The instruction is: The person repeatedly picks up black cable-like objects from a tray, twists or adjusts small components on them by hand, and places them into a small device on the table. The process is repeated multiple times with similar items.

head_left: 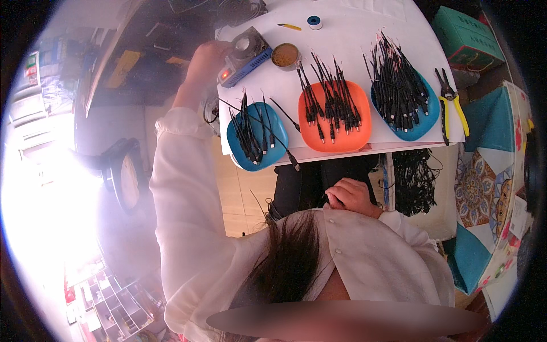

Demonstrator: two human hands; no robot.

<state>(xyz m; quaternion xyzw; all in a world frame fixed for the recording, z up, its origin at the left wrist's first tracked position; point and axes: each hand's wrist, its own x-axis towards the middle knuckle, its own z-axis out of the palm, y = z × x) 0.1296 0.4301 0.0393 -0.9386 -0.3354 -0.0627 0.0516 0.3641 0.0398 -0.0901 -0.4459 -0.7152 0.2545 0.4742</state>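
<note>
My left hand (pixel 206 61) reaches out over the left side of the table, against the side of a small blue and grey heating pot unit (pixel 249 52) with a lit red switch. Its fingers are mostly hidden, so their grip does not show. My right hand (pixel 352 196) rests in my lap with curled fingers and nothing visible in it. Short black cables with plugs at one end and thin wire ends at the other lie in a small blue tray (pixel 235 155), an orange tray (pixel 330 143) and a larger blue tray (pixel 419 132). A round tin (pixel 285 56) of amber material stands beside the unit.
A solder-like spool (pixel 314 23) and a yellow pen-shaped tool (pixel 289 26) lie at the back. Yellow-handled pliers (pixel 451 105) lie at the right edge. More black cables (pixel 416 181) hang below the table's front right edge. A green box (pixel 467 40) stands beyond.
</note>
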